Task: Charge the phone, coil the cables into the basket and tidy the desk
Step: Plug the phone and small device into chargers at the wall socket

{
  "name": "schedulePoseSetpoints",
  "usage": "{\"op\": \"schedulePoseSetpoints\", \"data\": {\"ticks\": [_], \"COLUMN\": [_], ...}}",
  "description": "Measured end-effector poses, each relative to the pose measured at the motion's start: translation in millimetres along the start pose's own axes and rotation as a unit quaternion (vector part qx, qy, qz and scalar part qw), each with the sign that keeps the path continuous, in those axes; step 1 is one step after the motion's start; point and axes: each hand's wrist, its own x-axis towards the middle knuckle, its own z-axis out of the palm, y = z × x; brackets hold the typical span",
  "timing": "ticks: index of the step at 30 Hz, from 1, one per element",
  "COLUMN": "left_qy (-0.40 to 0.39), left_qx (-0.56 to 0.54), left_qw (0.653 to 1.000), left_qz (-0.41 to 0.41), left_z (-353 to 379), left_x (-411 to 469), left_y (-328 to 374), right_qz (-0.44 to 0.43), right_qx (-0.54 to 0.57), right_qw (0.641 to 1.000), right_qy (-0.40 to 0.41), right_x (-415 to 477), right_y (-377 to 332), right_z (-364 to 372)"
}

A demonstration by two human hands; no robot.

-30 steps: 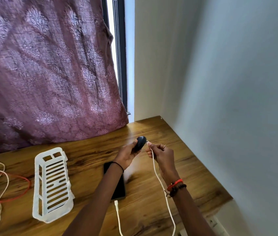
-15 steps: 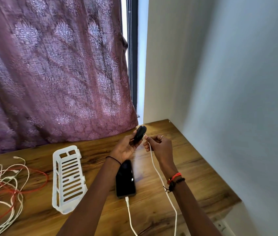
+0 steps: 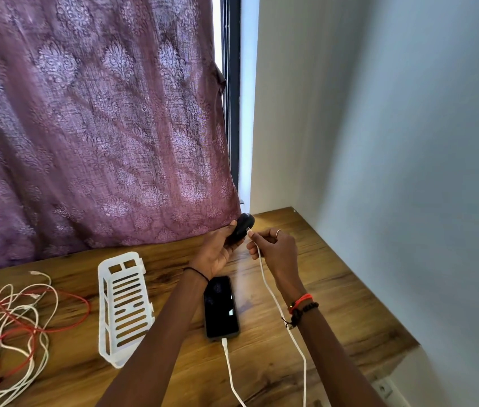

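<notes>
My left hand [image 3: 217, 251] grips a black charger adapter [image 3: 241, 229] above the wooden desk [image 3: 335, 292]. My right hand [image 3: 273, 248] pinches the plug end of a white cable [image 3: 273, 295] right at the adapter's face. That cable runs down past my right wrist, off the desk's front edge and back up into a black phone [image 3: 220, 306] lying screen-up between my forearms. A white slotted plastic basket [image 3: 123, 304] lies to the left of the phone. A tangle of red and white cables [image 3: 12, 327] lies at the far left.
A purple patterned curtain [image 3: 100, 127] hangs behind the desk and touches its back edge. A pale wall [image 3: 408, 171] borders the desk on the right. A wall socket [image 3: 383, 387] shows low at the right, below the desk's edge.
The view has shifted, so the phone and cable tangle show more fully. Both hands stay together, with the cable's plug brought up against the adapter.
</notes>
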Motion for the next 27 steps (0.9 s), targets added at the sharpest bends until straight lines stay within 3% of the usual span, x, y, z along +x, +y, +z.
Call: {"op": "schedulePoseSetpoints", "data": {"ticks": [8,12,18,27], "left_qy": [-0.019,0.007,0.035,0.018], "left_qx": [0.066,0.110,0.205,0.300], "left_qw": [0.997,0.992,0.974,0.943], "left_qz": [0.041,0.068,0.092,0.142], "left_z": [-5,-4,-6,0], "left_x": [-1,-2,-3,-9], "left_y": [-1,-1,0,8], "right_qz": [0.028,0.042,0.021,0.012], "right_qx": [-0.010,0.001,-0.033,0.001], "right_qw": [0.999,0.998,0.997,1.000], "right_qy": [-0.039,-0.054,-0.060,-0.028], "right_x": [1,2,2,1], "right_y": [-5,-9,-5,4], "right_z": [-3,-4,-6,-3]}}
